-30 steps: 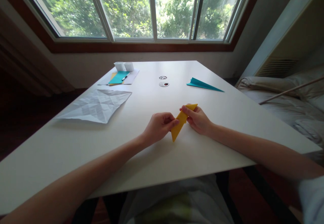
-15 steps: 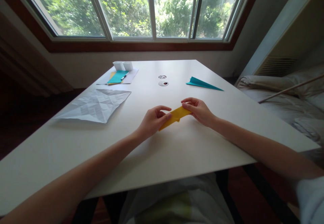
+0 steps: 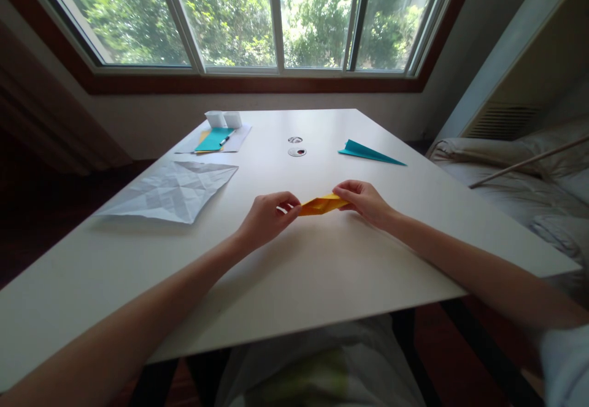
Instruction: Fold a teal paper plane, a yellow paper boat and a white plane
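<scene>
From my feed, the white bench [image 3: 322, 284] fills most of the view, running up to the window wall. On its left half lies a large creased white sheet [image 3: 172, 190], spread flat. Farther back sits a teal sheet [image 3: 214, 140] on a stack of papers, with two small white paper boxes [image 3: 224, 118] at its far edge, and on the right a teal folded paper [image 3: 370, 152] lies flat, its long point aimed to the right.

My left hand [image 3: 267, 217] reaches in from the lower left, forearm stretched diagonally across the bench, fingers curled closed in a pinch on the left end of the yellow folded paper [image 3: 321, 205]. My right hand [image 3: 365, 200] comes in from the right, knuckles up, its fingers likewise closed on the paper's right end.

The yellow paper is a narrow strip held between both hands near the bench's middle, just above the surface (whether it touches the top I cannot tell). Its long axis runs nearly level, left to right, the right end slightly farther from me. Two small round discs [image 3: 297, 147] sit beyond it.
</scene>
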`<action>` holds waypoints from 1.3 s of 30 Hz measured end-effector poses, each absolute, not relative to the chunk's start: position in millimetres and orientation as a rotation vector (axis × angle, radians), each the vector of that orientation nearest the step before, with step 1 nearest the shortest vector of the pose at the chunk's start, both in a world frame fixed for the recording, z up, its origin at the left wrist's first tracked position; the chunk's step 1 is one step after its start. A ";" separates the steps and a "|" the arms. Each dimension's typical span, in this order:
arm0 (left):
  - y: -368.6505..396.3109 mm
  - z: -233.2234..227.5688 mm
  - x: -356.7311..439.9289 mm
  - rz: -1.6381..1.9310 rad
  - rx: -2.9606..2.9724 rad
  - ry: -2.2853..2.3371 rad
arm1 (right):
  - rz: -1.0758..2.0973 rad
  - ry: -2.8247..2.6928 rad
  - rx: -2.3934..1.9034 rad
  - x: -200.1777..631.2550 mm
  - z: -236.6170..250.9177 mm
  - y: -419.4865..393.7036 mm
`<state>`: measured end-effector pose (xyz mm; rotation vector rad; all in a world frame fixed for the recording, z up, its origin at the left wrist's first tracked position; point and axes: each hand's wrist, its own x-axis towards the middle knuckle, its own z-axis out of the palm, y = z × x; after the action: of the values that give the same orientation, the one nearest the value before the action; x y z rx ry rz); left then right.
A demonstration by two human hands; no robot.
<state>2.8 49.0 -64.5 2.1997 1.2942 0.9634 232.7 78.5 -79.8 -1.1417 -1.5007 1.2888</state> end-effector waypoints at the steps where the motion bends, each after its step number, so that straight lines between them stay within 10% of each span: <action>1: 48.8 -64.0 2.7 0.983 2.215 1.331 | 1.203 -1.589 -1.150 232.5 -77.9 77.0; 12: 51.3 -62.5 -0.6 0.960 2.222 1.479 | 0.079 -2.448 -0.871 226.0 -40.1 74.3; 39: 54.1 -64.0 -4.3 0.844 1.868 1.327 | -0.162 -3.137 -1.146 167.7 -22.8 83.8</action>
<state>-4.3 54.1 -64.0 1.8679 1.3271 0.8437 167.7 83.8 -22.8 -1.1462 -3.1373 -0.1615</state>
